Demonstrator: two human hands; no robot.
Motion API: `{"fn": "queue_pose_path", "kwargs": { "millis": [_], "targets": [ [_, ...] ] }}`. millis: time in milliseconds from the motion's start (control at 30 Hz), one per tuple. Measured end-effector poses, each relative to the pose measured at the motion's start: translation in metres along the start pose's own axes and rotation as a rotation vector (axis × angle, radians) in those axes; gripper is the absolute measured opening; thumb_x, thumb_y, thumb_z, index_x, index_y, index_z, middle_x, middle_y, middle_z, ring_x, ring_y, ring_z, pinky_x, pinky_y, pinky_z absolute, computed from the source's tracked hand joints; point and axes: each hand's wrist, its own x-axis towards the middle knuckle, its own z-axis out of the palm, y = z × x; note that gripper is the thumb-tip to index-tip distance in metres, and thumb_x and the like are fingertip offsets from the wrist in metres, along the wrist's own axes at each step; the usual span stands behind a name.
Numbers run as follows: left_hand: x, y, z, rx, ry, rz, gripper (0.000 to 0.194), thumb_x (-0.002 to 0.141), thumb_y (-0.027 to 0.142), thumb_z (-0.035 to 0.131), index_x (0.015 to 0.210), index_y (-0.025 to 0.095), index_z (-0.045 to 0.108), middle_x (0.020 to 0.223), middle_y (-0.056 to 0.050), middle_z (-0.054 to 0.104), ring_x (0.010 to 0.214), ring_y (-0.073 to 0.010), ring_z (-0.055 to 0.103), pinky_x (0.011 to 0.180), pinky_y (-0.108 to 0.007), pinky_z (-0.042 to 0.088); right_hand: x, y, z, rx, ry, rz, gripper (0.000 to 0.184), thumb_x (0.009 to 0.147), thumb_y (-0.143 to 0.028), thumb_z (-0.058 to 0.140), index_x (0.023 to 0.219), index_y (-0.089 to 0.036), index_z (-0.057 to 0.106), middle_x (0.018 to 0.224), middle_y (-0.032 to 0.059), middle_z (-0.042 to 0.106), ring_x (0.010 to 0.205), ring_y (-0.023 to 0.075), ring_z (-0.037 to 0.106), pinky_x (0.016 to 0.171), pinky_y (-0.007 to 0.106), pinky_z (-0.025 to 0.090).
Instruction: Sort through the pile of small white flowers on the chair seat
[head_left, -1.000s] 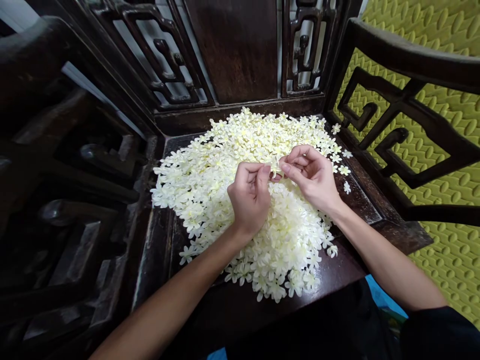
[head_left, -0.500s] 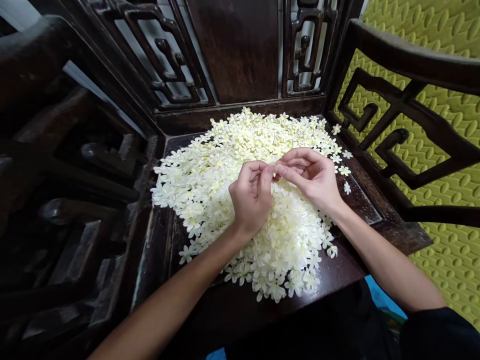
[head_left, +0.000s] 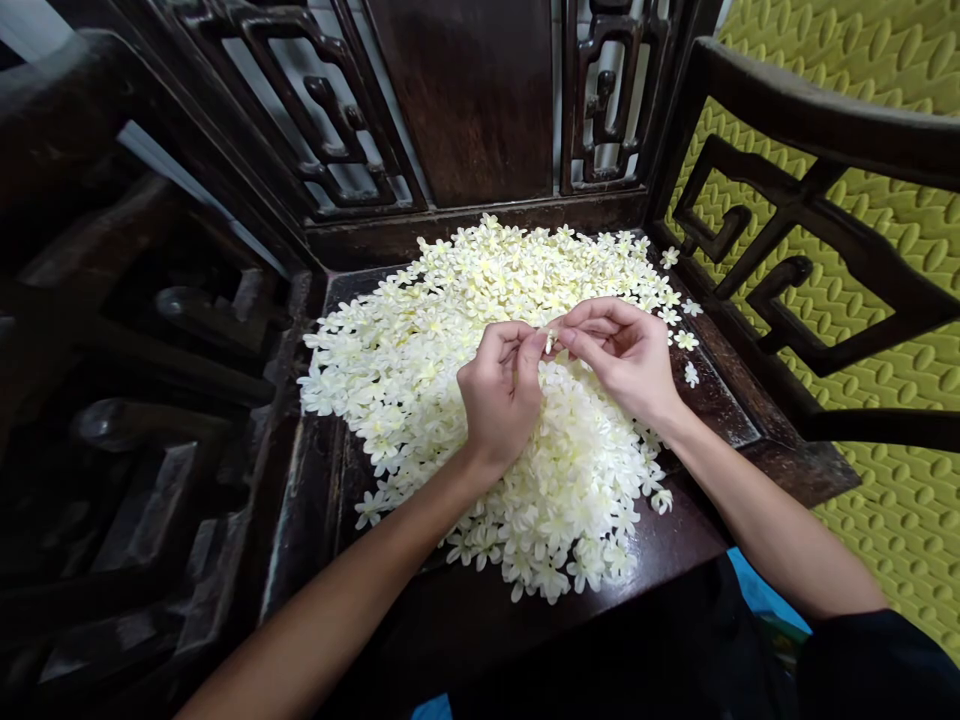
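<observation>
A wide pile of small white flowers point(head_left: 435, 350) with pale yellow centres covers the dark wooden seat point(head_left: 690, 530). Over the middle of the pile, my left hand point(head_left: 501, 395) and my right hand point(head_left: 628, 360) meet at their fingertips. Between them shows one small white flower point(head_left: 551, 341), pinched by both thumbs and forefingers. Most of that flower is hidden by the fingers. The other fingers of each hand are curled in.
The seat belongs to a dark carved chair with a backrest point(head_left: 472, 110) behind the pile. An openwork armrest point(head_left: 817, 220) stands on the right, over yellow patterned flooring point(head_left: 892, 500). Dark carved wood point(head_left: 150, 400) fills the left. Several loose flowers point(head_left: 685, 341) lie at the seat's right side.
The fingertips have parted slightly, and more of the small white flower shows between them. Both hands stay over the same part of the pile. The view has shifted a little.
</observation>
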Motion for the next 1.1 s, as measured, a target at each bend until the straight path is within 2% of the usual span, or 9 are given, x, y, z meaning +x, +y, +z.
{"fn": "queue_pose_path", "kwargs": {
  "millis": [200, 333, 400, 500, 700, 933, 1100],
  "targets": [
    [0.001, 0.001, -0.001, -0.001, -0.012, 0.008, 0.013, 0.1, 0.032, 0.059, 0.095, 0.02, 0.059, 0.081, -0.001, 0.073, 0.074, -0.0115, 0.071, 0.066, -0.022, 0.054, -0.002, 0.003, 0.002, -0.015, -0.04, -0.078, 0.014, 0.091, -0.025, 0.073, 0.099, -0.021, 0.062, 0.095, 0.002, 0.067, 0.085, 0.0128, 0.066, 0.078, 0.028, 0.06],
    [0.001, 0.001, -0.002, 0.018, -0.025, 0.006, 0.014, 0.101, 0.034, 0.057, 0.095, 0.021, 0.057, 0.079, 0.0, 0.069, 0.066, -0.0109, 0.067, 0.063, -0.023, 0.053, 0.002, 0.008, -0.001, -0.019, -0.079, -0.043, 0.012, 0.096, -0.03, 0.066, 0.101, -0.024, 0.057, 0.096, 0.0021, 0.058, 0.083, 0.0132, 0.059, 0.07, 0.027, 0.056],
    [0.001, 0.0, -0.002, 0.004, -0.011, -0.018, 0.016, 0.102, 0.036, 0.056, 0.096, 0.021, 0.056, 0.077, 0.0, 0.067, 0.062, -0.0108, 0.064, 0.062, -0.024, 0.053, 0.005, 0.008, -0.005, 0.03, -0.08, -0.006, 0.018, 0.094, -0.037, 0.068, 0.1, -0.024, 0.056, 0.093, 0.0016, 0.058, 0.076, 0.0127, 0.058, 0.066, 0.027, 0.057],
    [0.0, -0.002, -0.001, -0.056, -0.006, -0.049, 0.016, 0.101, 0.037, 0.058, 0.099, 0.021, 0.056, 0.08, -0.001, 0.069, 0.069, -0.0126, 0.07, 0.065, -0.025, 0.056, 0.009, 0.006, -0.009, 0.074, -0.044, 0.004, 0.026, 0.089, -0.042, 0.075, 0.098, -0.024, 0.057, 0.095, 0.0016, 0.059, 0.073, 0.0123, 0.058, 0.067, 0.029, 0.059],
    [0.003, 0.001, 0.001, -0.086, 0.024, -0.059, 0.017, 0.098, 0.037, 0.063, 0.098, 0.02, 0.06, 0.088, -0.002, 0.07, 0.081, -0.0133, 0.073, 0.075, -0.026, 0.06, 0.007, 0.001, -0.005, 0.069, -0.057, 0.024, 0.029, 0.083, -0.039, 0.082, 0.098, -0.022, 0.063, 0.096, 0.0019, 0.063, 0.075, 0.0124, 0.061, 0.066, 0.028, 0.058],
    [0.003, 0.003, 0.0, -0.126, 0.003, -0.015, 0.017, 0.097, 0.034, 0.065, 0.106, 0.02, 0.065, 0.101, -0.005, 0.074, 0.094, -0.0137, 0.073, 0.083, -0.026, 0.061, 0.003, 0.001, -0.001, 0.049, 0.0, 0.042, 0.033, 0.077, -0.035, 0.088, 0.092, -0.019, 0.063, 0.089, 0.0009, 0.067, 0.071, 0.01, 0.063, 0.067, 0.024, 0.058],
    [0.002, 0.002, 0.0, -0.152, -0.032, -0.03, 0.03, 0.086, 0.034, 0.078, 0.109, 0.019, 0.065, 0.104, -0.006, 0.074, 0.096, -0.0155, 0.074, 0.084, -0.026, 0.062, 0.004, 0.0, -0.002, 0.089, 0.028, 0.033, 0.034, 0.074, -0.032, 0.09, 0.09, -0.018, 0.064, 0.087, 0.0009, 0.069, 0.07, 0.0093, 0.064, 0.065, 0.023, 0.057]
  ]
}}
